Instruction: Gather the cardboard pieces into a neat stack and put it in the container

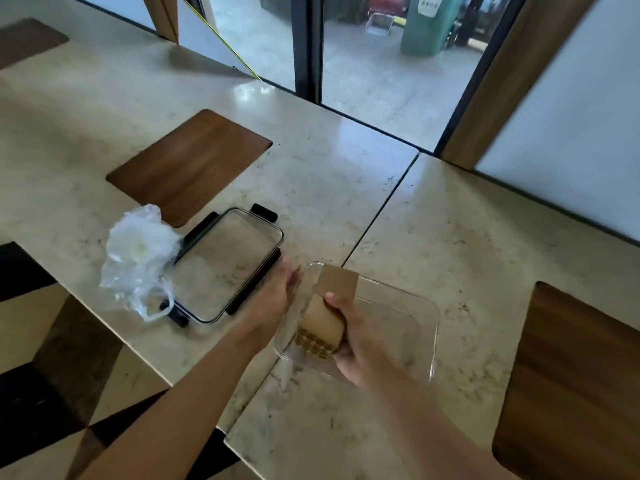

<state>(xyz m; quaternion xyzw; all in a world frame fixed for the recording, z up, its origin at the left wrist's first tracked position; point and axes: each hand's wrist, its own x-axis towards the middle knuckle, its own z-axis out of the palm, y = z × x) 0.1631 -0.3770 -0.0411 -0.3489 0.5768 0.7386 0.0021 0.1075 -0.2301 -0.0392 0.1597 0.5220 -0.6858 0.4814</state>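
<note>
My right hand grips a stack of brown cardboard pieces, thumb on top, and holds it tilted over the left part of a clear rectangular container on the marble table. The stack's corrugated ends face me. My left hand is flat with straight fingers, just left of the container's left wall, beside the stack; whether it touches the wall I cannot tell.
The container's clear lid with black clips lies to the left, a crumpled clear plastic bag against it. Dark wooden inlays are set in the tabletop. A seam splits two table slabs. The table edge runs at lower left.
</note>
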